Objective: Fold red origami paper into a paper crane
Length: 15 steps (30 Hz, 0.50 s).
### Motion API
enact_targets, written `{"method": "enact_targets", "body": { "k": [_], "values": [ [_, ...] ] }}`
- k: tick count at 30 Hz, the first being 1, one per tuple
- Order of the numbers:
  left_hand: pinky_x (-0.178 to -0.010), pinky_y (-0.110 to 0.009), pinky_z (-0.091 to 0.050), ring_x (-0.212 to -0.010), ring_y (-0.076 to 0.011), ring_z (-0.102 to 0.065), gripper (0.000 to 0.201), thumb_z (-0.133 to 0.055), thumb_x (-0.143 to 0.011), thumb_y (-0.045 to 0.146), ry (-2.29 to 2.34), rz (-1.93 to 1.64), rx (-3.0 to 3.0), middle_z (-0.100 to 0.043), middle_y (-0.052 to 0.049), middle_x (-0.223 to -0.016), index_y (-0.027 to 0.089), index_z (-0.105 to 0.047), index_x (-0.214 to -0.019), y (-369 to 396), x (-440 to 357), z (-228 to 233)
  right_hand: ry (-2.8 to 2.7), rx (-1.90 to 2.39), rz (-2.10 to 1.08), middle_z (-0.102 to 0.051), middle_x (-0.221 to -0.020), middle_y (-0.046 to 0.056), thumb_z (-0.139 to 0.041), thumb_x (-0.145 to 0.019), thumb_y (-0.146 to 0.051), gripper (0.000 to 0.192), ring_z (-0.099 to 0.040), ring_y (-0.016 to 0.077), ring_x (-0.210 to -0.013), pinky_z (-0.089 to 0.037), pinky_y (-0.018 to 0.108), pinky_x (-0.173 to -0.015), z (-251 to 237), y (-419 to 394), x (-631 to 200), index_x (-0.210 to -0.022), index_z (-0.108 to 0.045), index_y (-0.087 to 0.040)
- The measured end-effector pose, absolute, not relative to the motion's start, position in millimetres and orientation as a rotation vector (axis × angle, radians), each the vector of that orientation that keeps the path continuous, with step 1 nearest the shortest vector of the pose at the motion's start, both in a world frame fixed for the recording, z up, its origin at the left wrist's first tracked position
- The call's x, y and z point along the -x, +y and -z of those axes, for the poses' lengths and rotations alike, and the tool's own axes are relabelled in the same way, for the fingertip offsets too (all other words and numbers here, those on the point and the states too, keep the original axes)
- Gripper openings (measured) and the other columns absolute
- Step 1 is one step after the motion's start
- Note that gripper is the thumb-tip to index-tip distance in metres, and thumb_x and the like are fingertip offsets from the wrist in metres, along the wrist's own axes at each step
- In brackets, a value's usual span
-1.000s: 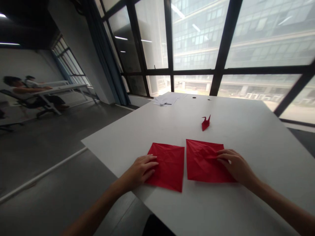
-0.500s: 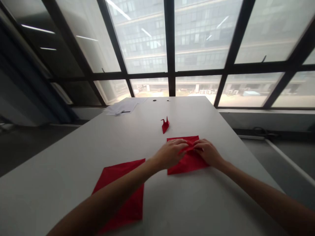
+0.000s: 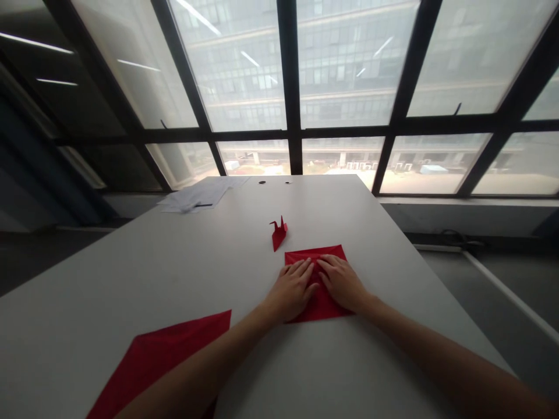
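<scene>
The room is bounded ahead by a wall of large windows with dark metal frames (image 3: 288, 87), with a pale multi-storey building visible through the glass. Grey floor lies on both sides of the table.

The long white rectangular table (image 3: 131, 279) runs from the camera toward the windows. It carries, from largest to smallest:

1. A flat red square paper sheet (image 3: 166, 361) at the near left edge, partly cut off by the frame and partly covered by the left forearm. Neither hand touches it.
2. A creased red square paper sheet (image 3: 315, 254) lying flat at table centre, directly under both hands. Its far edge runs left to right, parallel to the windows, and shows beyond the fingertips; its near edge shows just behind the heels of the hands.
3. A loose stack of white papers (image 3: 192, 198) at the far left corner, well apart from the hands.
4. A small folded red paper crane (image 3: 278, 231), standing upright just beyond the creased sheet's far left corner, apart from it.
5. 2 small dark round marks (image 3: 262, 183) near the far edge.

The left hand (image 3: 292, 289) and right hand (image 3: 343, 283) lie side by side, nearly touching at the index fingers. Both are flat, palms down, fingers extended and slightly spread, pointing toward the windows. They press on the creased sheet and grip nothing. Both hands are equally close to the sheet; the crane lies nearer the left hand.
</scene>
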<state>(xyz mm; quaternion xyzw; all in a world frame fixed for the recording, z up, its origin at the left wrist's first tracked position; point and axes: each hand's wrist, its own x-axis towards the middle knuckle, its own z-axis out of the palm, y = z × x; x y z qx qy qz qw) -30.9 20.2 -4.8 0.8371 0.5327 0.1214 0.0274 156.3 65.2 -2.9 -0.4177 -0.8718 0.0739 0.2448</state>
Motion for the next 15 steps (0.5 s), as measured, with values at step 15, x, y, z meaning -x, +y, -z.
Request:
{"method": "enact_targets", "body": {
  "k": [15],
  "values": [
    [-0.123, -0.044, -0.017, -0.15, -0.0263, -0.019, 0.075, -0.035, -0.097, 0.061, 1.619, -0.288, -2.534, -0.023, -0.015, -0.161, 0.013, -0.027, -0.154, 20, 45, 5, -2.488, 1.043, -0.277, -0.048, -0.149, 0.012, -0.052, -0.095, -0.037, 0.051, -0.044, 0.0268, -0.139, -0.033, 0.046, -0.116, 14, 83, -175, -0.143, -0.051, -0.018]
  ]
}}
